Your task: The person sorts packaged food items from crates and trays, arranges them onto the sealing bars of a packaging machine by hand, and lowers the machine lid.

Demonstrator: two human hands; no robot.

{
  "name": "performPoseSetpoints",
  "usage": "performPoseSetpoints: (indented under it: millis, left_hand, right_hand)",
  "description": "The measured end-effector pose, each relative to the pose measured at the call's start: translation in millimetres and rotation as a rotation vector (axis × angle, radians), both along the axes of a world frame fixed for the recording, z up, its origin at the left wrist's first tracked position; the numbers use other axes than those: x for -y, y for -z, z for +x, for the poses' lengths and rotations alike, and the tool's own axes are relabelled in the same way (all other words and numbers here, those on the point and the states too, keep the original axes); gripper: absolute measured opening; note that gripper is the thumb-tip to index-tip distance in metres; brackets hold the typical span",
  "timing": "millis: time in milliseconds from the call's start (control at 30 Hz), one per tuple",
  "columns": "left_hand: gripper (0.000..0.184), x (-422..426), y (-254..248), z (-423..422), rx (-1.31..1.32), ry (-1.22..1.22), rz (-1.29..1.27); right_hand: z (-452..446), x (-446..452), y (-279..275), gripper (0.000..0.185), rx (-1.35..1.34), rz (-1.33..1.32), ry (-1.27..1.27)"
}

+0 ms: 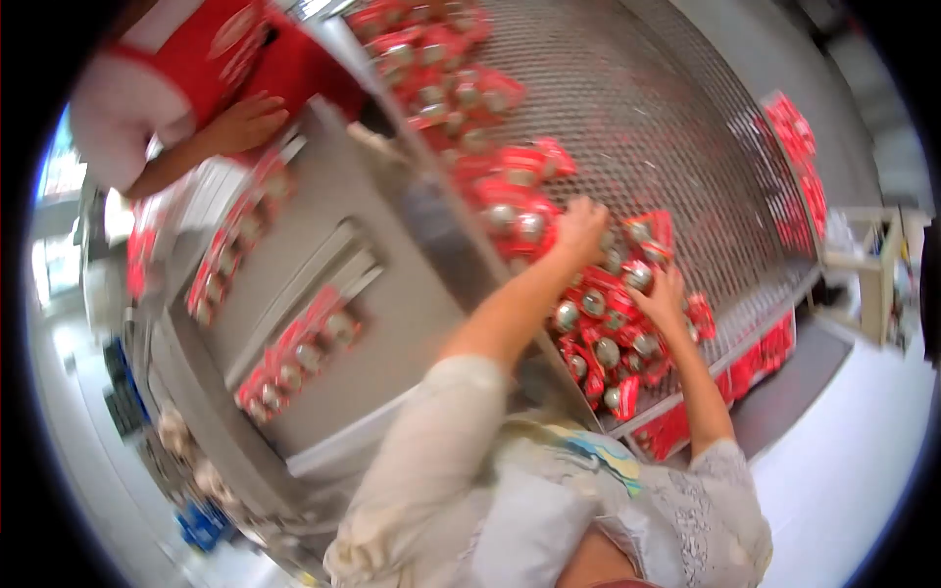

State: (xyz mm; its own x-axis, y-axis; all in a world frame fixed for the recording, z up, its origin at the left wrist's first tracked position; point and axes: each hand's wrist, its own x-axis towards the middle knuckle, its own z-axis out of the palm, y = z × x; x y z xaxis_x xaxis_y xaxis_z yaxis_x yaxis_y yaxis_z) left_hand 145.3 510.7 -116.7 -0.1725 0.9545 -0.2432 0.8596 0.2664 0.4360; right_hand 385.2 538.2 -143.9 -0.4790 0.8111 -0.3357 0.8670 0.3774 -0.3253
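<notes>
Red-wrapped packets with round silvery parts (607, 351) lie heaped in the near corner of a wide mesh-bottomed tray (637, 118). My left hand (582, 231) reaches over the heap's upper left side, its fingers bent down among the packets; what it grips, if anything, is hidden. To its right, my right hand (664, 296) rests at the heap's right side with its fingers apart, touching the packets. More red packets (521, 211) run along the tray's left edge, up to its far end.
On the left stands a metal table (392, 343) with rows of red packets (299, 358). A co-worker's hand (251, 122) is beyond it at the upper left. Red packets (796, 147) lie past the tray's right edge. A shelf (872, 265) stands at the right.
</notes>
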Motion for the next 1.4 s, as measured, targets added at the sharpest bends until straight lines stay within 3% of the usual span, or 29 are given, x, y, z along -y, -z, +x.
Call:
performPoseSetpoints:
  millis: [67, 133, 200, 233, 267, 333, 400, 467, 533, 600, 667, 767, 933, 1033, 1233, 1333, 1367, 1400]
  left_hand:
    - [0.087, 8.9, 14.0, -6.8, 0.088, -0.038, 0.034]
    - [0.096, 22.4, 31.7, -1.9, 0.113, -0.084, 0.239]
    - [0.092, 34.0, 12.4, 0.9, 0.081, -0.098, 0.349]
    - [0.085, 45.6, -11.5, -2.5, 0.143, -0.106, 0.288]
    - [0.065, 62.3, -28.7, -1.5, 0.189, -0.160, 0.319]
    - [0.043, 107.5, -46.5, -18.7, 0.251, -0.206, 0.512]
    - [0.033, 184.5, -103.0, -57.4, 0.338, -0.317, 0.809]
    - [0.034, 277.5, -135.9, -96.6, 0.256, -0.514, 0.978]
    - [0.039, 383.4, -136.5, -138.6, -0.141, -0.673, 0.896]
    - [0.059, 487.2, -122.8, -169.6, -0.415, -1.020, 0.719]
    - [0.074, 568.5, -129.0, -194.3, -0.734, -1.172, 0.567]
    - [0.090, 633.8, -116.1, -213.0, -0.498, -1.463, 0.570]
    - [0.108, 636.4, -101.4, -230.1, -0.650, -1.479, 0.359]
    - [0.106, 635.0, -101.8, -233.9, -0.743, -1.482, 0.288]
    - [0.092, 636.0, -82.8, -230.5, -0.573, -1.510, 0.399]
    - [0.082, 633.5, -88.9, -214.5, -0.458, -1.456, 0.462]
    - [0.080, 635.6, -92.9, -207.6, -0.376, -1.430, 0.462]
    - [0.078, 637.2, -98.5, -200.0, -0.296, -1.404, 0.463]
  right_hand:
    - [-14.5, -2.2, -20.3, 0.073, -0.052, 0.002, -0.039]
    - [-19.9, 3.0, -19.6, 0.069, -0.098, 0.148, -0.110]
    - [-46.7, 15.8, -50.6, 0.064, -0.237, 0.190, -0.124]
    - [-67.3, 26.5, -69.5, 0.051, -0.259, 0.216, -0.152]
    - [-84.0, 39.4, -84.5, 0.048, -0.361, 0.180, -0.163]
    - [-129.0, 70.0, -112.4, 0.042, -0.581, 0.108, -0.173]
    - [-175.6, 112.8, -137.1, 0.036, -0.844, -0.026, -0.194]
    - [-219.4, 162.2, -152.7, 0.039, -0.888, -0.154, -0.355]
    - [-262.4, 212.8, -152.6, 0.046, -0.887, -0.188, -0.604]
    - [-302.7, 266.0, -151.5, 0.055, -0.845, -0.234, -0.726]
    - [-339.7, 314.2, -139.5, 0.061, -0.738, -0.171, -0.694]
    - [-370.2, 387.5, -136.6, 0.070, -0.540, -0.019, -0.662]
    - [-394.5, 448.6, -133.0, 0.071, -0.407, 0.243, -0.578]
    - [-399.0, 444.1, -122.1, 0.063, -0.534, 0.382, -0.614]
    - [-362.7, 413.6, -144.8, 0.046, -0.339, 0.121, -0.835]
    - [-347.6, 400.3, -134.8, 0.049, -0.564, -0.409, -0.588]
    - [-348.2, 399.0, -141.6, 0.051, -0.533, -0.826, -0.327]
    - [-353.4, 398.1, -145.7, 0.051, -0.590, -1.037, -0.302]
